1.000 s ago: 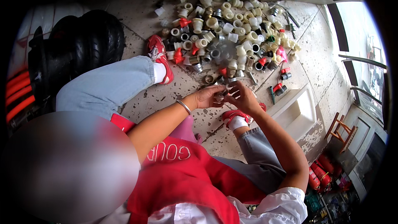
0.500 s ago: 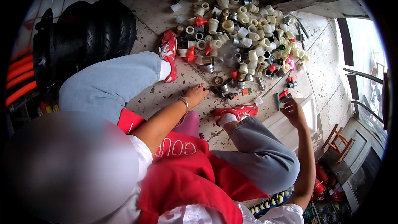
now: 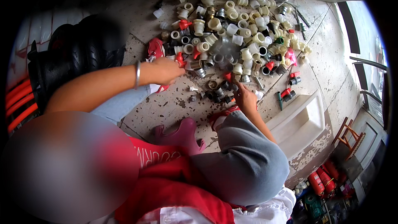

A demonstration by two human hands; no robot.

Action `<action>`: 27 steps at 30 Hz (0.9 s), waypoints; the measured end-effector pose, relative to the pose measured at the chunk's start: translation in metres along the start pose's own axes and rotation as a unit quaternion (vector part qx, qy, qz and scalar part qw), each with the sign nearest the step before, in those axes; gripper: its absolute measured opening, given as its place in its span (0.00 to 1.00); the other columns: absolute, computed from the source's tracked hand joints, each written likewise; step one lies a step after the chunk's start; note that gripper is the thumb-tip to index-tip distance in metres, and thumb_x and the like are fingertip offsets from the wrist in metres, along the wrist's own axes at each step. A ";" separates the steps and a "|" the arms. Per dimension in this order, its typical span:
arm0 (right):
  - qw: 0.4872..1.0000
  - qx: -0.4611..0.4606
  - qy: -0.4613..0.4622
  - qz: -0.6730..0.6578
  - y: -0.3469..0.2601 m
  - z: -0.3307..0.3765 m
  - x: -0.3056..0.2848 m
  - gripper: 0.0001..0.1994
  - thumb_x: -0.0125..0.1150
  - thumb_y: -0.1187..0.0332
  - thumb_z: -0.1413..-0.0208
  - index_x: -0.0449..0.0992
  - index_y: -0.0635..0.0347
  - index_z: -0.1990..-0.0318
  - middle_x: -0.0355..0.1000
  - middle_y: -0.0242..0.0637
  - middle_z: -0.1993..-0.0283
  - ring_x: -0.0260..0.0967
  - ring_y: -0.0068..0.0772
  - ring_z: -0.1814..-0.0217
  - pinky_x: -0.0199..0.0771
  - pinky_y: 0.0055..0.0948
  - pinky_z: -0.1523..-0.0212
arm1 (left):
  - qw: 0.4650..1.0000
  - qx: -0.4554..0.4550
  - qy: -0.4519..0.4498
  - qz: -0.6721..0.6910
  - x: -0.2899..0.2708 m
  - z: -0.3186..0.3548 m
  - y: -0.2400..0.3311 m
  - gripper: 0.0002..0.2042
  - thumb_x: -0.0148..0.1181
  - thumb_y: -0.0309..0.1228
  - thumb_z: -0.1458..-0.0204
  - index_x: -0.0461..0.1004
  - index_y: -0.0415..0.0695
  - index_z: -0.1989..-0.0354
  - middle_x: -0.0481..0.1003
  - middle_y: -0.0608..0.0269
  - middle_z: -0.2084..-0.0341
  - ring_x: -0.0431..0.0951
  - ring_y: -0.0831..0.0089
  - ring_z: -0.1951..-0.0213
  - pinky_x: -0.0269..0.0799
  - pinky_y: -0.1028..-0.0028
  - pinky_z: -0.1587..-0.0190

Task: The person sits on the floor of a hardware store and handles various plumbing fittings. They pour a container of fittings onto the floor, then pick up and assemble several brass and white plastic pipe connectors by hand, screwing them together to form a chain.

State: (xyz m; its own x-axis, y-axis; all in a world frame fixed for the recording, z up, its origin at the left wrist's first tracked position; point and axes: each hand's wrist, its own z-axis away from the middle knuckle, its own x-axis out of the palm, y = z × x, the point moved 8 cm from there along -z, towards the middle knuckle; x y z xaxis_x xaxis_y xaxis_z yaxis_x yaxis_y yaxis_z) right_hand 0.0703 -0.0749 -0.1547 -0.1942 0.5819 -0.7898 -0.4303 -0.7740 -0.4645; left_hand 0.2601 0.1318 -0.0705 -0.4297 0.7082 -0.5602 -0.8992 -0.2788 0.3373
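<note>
My left hand (image 3: 167,70), with a bangle on its wrist, reaches to the left edge of a pile of pipe fittings (image 3: 214,24) on the floor. Its fingers are drawn together beside a valve with a red handle (image 3: 180,60); whatever lies under them is hidden. On the near side of the pile, my right hand (image 3: 246,96) has its index finger stretched toward another red-handled part (image 3: 228,76), other fingers partly bent. Dark metal fittings (image 3: 217,94) lie just left of it. A small white fitting (image 3: 192,88) and a dark nut (image 3: 192,98) rest between my hands.
Black tyres (image 3: 81,54) stand at the left. A pink plastic stool (image 3: 182,135) is close in front of me. To the right lie a white basin-like tray (image 3: 296,124) and a red-handled valve (image 3: 286,93). Red fire extinguishers (image 3: 321,181) stand at the lower right.
My left hand has moved left and forward to the pile's edge, uncovering small fittings on the floor. The right hand has shifted left, from beside the tray to the near fittings.
</note>
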 end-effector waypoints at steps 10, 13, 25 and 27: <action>0.991 0.131 0.010 0.041 0.031 -0.006 -0.013 0.23 0.61 0.59 0.53 0.66 0.46 0.47 0.74 0.38 0.66 0.73 0.44 0.67 0.71 0.40 0.68 | 0.986 0.031 0.152 0.058 -0.018 -0.047 -0.038 0.20 0.62 0.37 0.55 0.66 0.46 0.54 0.69 0.55 0.64 0.73 0.57 0.60 0.70 0.62 0.59; 0.978 0.202 -0.004 -0.044 0.053 0.016 -0.023 0.19 0.63 0.61 0.54 0.69 0.47 0.52 0.74 0.35 0.70 0.73 0.41 0.66 0.70 0.38 0.67 | 0.979 0.014 0.199 0.033 0.005 -0.077 -0.021 0.25 0.64 0.38 0.56 0.63 0.48 0.50 0.69 0.56 0.60 0.73 0.57 0.58 0.73 0.62 0.61; 0.991 0.062 0.110 0.045 0.004 -0.006 -0.023 0.15 0.58 0.59 0.50 0.71 0.56 0.59 0.68 0.40 0.61 0.72 0.45 0.63 0.71 0.41 0.67 | 0.946 0.132 0.237 0.177 0.014 -0.074 0.006 0.16 0.62 0.35 0.55 0.66 0.46 0.60 0.71 0.57 0.72 0.74 0.58 0.66 0.69 0.62 0.65; 0.985 0.097 0.114 0.088 0.013 -0.019 -0.008 0.18 0.59 0.55 0.51 0.71 0.56 0.58 0.69 0.40 0.60 0.72 0.45 0.63 0.72 0.41 0.68 | 0.954 0.170 0.170 0.179 0.013 -0.067 0.019 0.14 0.61 0.38 0.54 0.67 0.44 0.64 0.73 0.54 0.73 0.74 0.56 0.67 0.69 0.61 0.65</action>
State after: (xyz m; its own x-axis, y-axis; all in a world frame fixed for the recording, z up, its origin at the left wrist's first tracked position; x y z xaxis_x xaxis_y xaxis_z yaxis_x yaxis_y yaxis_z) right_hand 0.0835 -0.0944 -0.1620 -0.0884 0.3543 -0.9310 -0.5719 -0.7833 -0.2438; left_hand 0.2320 0.0923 -0.1224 -0.7582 0.3391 -0.5569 -0.6358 -0.1956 0.7466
